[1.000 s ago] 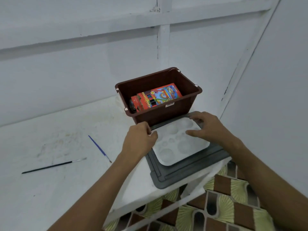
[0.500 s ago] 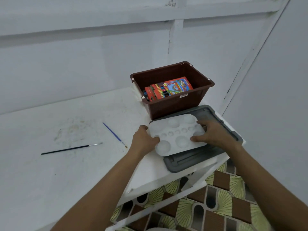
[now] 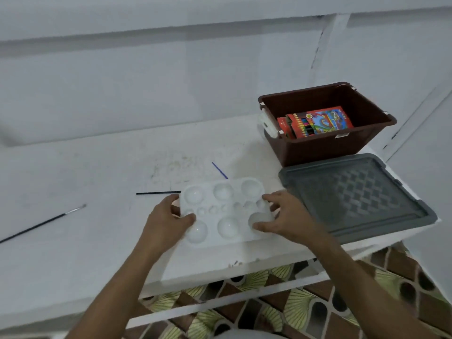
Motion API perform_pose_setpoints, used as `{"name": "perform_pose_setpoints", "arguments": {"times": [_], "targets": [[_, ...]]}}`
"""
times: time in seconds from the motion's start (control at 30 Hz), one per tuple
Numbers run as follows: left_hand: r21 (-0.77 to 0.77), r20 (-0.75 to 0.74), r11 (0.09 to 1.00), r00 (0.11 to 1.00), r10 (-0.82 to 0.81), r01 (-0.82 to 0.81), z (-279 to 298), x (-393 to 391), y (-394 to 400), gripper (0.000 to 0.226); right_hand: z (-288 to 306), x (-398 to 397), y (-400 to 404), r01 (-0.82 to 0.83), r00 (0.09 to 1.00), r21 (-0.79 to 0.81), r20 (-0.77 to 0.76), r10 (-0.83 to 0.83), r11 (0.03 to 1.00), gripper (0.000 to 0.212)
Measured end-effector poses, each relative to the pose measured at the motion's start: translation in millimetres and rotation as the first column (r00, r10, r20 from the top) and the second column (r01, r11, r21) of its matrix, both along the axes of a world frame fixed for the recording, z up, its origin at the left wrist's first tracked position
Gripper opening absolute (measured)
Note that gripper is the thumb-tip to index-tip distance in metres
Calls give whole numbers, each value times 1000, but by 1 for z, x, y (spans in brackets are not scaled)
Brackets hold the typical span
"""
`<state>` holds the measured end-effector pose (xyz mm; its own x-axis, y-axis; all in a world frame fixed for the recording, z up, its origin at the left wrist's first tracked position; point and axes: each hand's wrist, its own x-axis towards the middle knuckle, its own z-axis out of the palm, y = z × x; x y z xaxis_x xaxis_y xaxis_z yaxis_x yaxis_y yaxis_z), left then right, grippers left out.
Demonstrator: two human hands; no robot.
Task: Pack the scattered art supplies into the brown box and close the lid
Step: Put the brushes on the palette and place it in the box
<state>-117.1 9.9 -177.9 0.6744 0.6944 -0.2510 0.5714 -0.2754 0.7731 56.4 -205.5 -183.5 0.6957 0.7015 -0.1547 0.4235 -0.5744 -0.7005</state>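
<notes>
A white paint palette [image 3: 226,211] with round wells is held over the white table, gripped at its left edge by my left hand [image 3: 168,221] and at its right edge by my right hand [image 3: 283,216]. The brown box [image 3: 327,145] stands open at the back right with a red box of coloured pencils [image 3: 318,121] inside. Its grey lid [image 3: 354,194] lies flat in front of the box, right of the palette. A blue brush [image 3: 220,170] and a black brush [image 3: 159,192] lie partly hidden behind the palette. Another black brush [image 3: 41,223] lies far left.
The white table [image 3: 97,241] ends in a front edge just below my hands, with a patterned floor [image 3: 293,302] underneath. White walls close in behind the table and on the right, next to the box.
Both hands have carried the palette left, off the grey lid, which now lies bare. The camera view has swung left as well.
</notes>
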Motion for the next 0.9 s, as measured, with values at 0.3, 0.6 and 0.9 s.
{"name": "perform_pose_setpoints", "arguments": {"times": [0.3,0.6,0.9], "targets": [[103,-116,988,985,129,-118,-10,-72,53,25,-12,-46,90,-198,980,-27,-40,197,980,79],[144,-147,984,981,124,-103,-13,-82,69,25,-15,-44,109,-215,973,-68,70,219,974,54],[381,-175,914,960,217,-138,3,-94,150,44,15,-31,198,-363,909,-6,219,355,932,29]]}}
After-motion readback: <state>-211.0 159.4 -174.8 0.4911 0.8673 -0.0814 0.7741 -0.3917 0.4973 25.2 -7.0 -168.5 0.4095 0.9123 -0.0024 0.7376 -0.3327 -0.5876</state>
